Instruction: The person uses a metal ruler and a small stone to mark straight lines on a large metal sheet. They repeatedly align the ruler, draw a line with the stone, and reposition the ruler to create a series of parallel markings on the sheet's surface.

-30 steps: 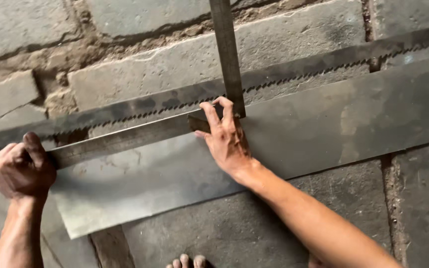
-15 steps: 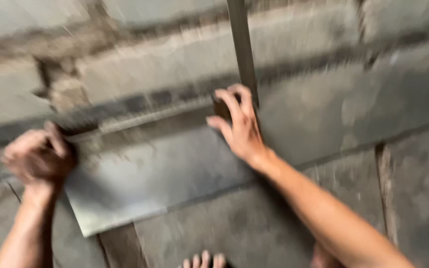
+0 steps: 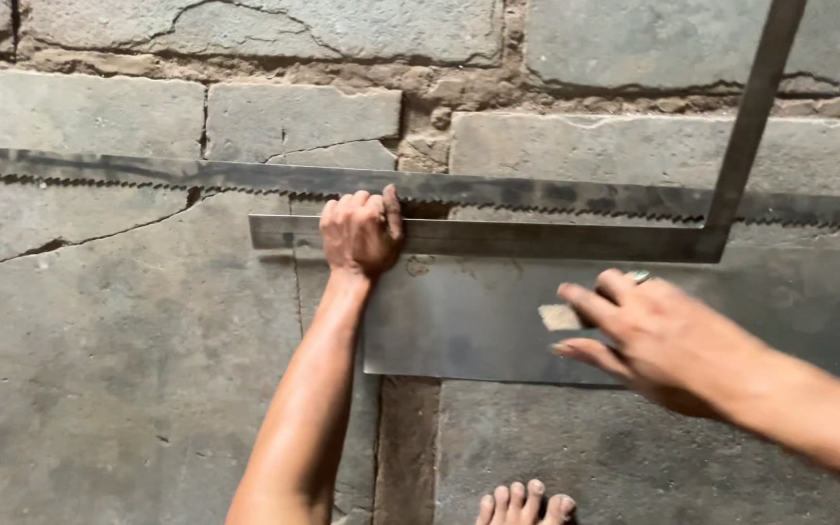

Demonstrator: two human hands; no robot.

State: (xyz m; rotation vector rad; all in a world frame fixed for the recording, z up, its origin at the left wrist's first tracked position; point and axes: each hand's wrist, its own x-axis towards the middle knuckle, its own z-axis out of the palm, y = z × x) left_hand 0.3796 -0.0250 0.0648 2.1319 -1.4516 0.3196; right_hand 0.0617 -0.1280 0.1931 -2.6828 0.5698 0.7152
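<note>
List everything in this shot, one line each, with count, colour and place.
Steel square: one, grey, on the sheet's top edge, upright arm rising at right.
Saw blade: one long toothed strip, dark grey, lying across the floor above the square.
Metal sheet: one, grey, flat on the floor, centre to right.
Stone floor: cracked grey slabs, throughout.
Small pale piece: one, tan, at the right fingertips.
Toes: one foot, bottom centre.
Left hand: pressing on the square's horizontal arm.
Right hand: over the sheet, holding the pale piece.
</note>
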